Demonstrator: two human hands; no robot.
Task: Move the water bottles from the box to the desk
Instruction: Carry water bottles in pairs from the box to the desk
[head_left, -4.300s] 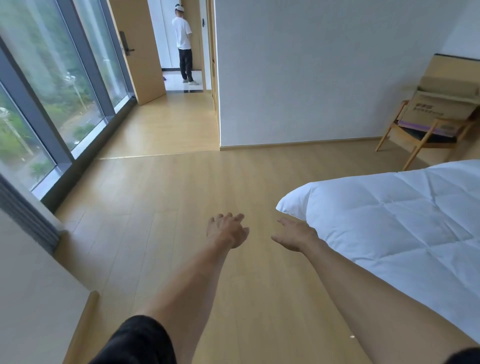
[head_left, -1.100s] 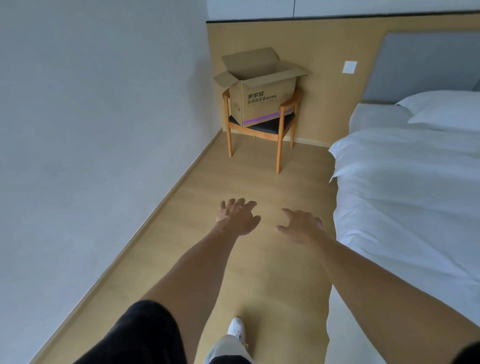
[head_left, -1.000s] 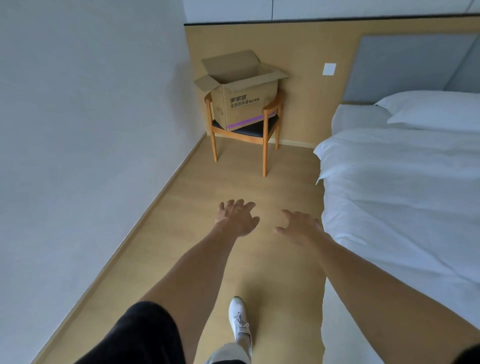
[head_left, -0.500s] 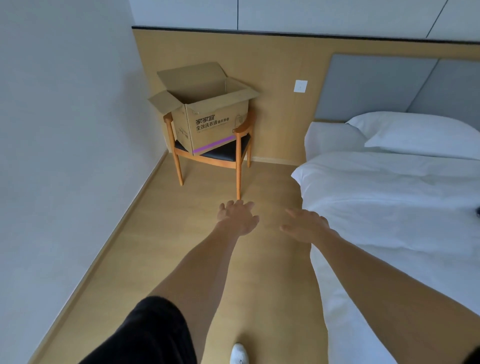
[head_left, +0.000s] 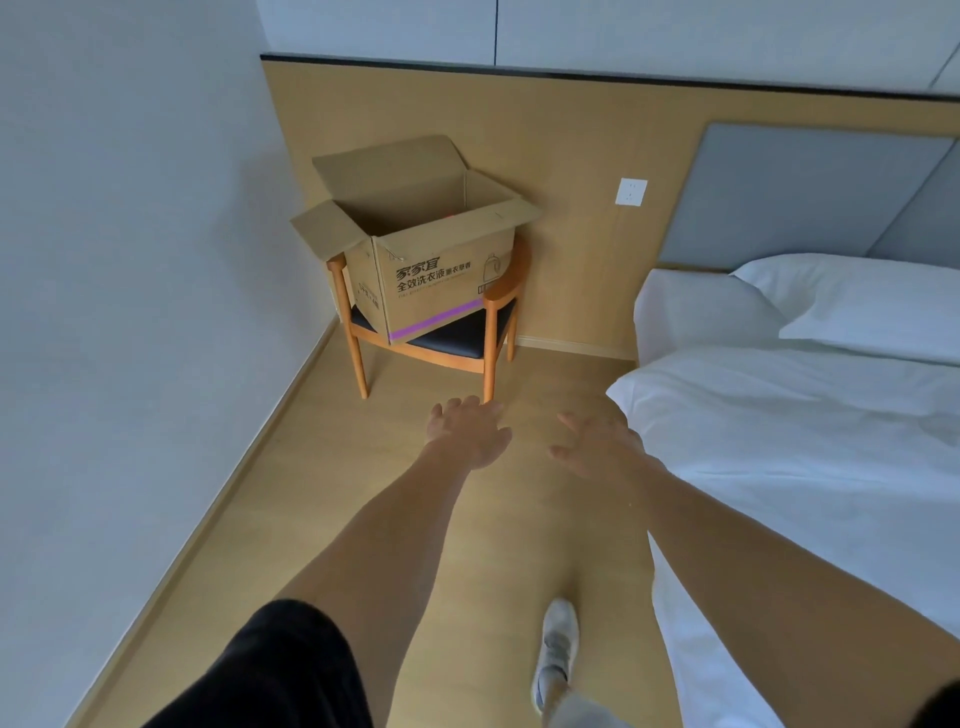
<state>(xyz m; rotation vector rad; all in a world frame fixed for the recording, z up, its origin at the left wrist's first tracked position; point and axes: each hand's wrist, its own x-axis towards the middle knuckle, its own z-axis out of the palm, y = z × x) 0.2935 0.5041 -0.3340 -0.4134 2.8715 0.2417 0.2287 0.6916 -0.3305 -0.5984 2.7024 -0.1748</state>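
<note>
A white shoe (head_left: 557, 652) steps on the wood floor (head_left: 332, 467) at the bottom of the view, about 6 o'clock. Above it both bare arms stretch forward. The left hand (head_left: 465, 431) and the right hand (head_left: 597, 441) hang side by side over the floor, palms down, fingers spread and relaxed, holding nothing and touching nothing. The bed (head_left: 805, 441) with its white cover runs along the right, from 3 to 5 o'clock, and the right hand is just beside its corner.

Beyond the hands, at about 11 o'clock from them, stands a wooden chair (head_left: 493, 322) in the corner against the panelled wall. On its dark seat sits the box (head_left: 431, 280), flaps open, well apart from both hands. Its inside is mostly in shadow; a small orange spot near the far rim may be a bottle cap, but no bottle can be made out. A pillow (head_left: 857, 301) lies at 2 o'clock, with a wall socket (head_left: 631, 192) left of it.
</note>
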